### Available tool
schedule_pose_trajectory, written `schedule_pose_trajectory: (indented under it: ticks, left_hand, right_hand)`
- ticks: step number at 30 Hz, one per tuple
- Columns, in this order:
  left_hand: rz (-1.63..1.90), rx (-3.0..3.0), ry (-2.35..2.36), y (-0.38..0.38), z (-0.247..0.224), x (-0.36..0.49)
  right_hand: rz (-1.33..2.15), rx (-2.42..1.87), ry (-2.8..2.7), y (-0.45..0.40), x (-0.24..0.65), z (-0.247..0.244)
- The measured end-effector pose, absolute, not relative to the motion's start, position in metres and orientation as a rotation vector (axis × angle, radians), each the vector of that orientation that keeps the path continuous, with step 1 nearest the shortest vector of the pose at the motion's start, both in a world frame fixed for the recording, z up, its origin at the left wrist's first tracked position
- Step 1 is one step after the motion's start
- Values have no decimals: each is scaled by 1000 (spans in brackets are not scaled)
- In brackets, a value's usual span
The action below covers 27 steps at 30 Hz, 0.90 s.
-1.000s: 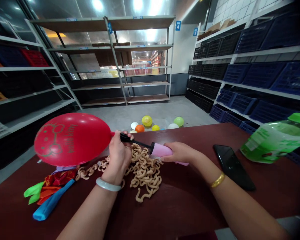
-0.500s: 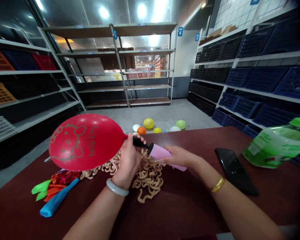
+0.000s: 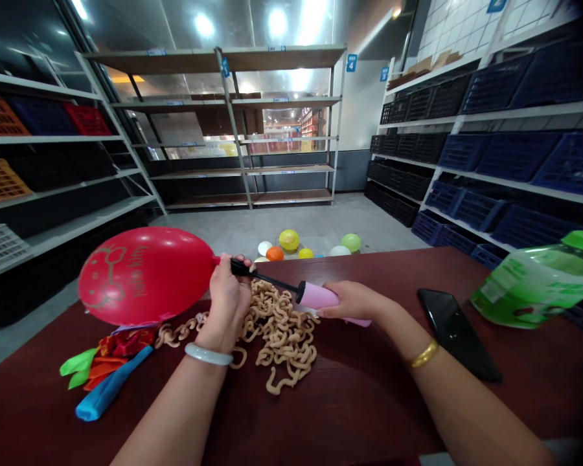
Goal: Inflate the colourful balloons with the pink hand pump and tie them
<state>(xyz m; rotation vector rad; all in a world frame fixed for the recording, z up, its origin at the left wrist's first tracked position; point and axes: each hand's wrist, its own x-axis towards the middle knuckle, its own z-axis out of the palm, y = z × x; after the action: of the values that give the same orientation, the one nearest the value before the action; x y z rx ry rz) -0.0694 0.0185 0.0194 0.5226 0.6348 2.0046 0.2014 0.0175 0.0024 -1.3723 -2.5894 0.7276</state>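
We hold a red Hello Kitty balloon (image 3: 148,275) left of the tan curl pile (image 3: 289,343), left hand (image 3: 230,291) clamped on its neck and the hand pump's black end (image 3: 240,267), right hand (image 3: 352,300) round the pink barrel (image 3: 317,296); likely light, taut and burst-prone, it suits a neck hold.

Over the table (image 3: 359,388): one left hand (image 3: 229,288), one right hand (image 3: 352,299), one inflated Hello Kitty balloon (image 3: 148,275), one balloon pump (image 3: 318,296), two bangles (image 3: 208,355). On it: one smartphone (image 3: 457,333), one bottle (image 3: 532,285), several limp balloons (image 3: 111,385), too overlapped to count. Beyond it: two yellow balloons (image 3: 289,240), one orange balloon (image 3: 274,253), one lime-green balloon (image 3: 350,243).
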Motion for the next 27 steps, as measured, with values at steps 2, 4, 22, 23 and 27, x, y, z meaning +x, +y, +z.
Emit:
schedule_pose_trajectory:
  ticks: [2,4,22,23,27]
  left_hand:
    - [1967,524,620,13,14,-49]
    - [1925,538,594,5,9,-28]
    - [2064,538,666,13,35,-78]
    - [2074,519,680,15,37,-85]
    - [2081,504,668,20,33,-90]
  right_hand:
    - [631,-1382,-2598,15,198,4]
    - [555,-1406,-2591,11,194,7]
    - [143,-1479,-2567,10,190,6]
    - [160,-1484,-2572,13,194,6]
    - [171,-1505,-2575,18,202,5]
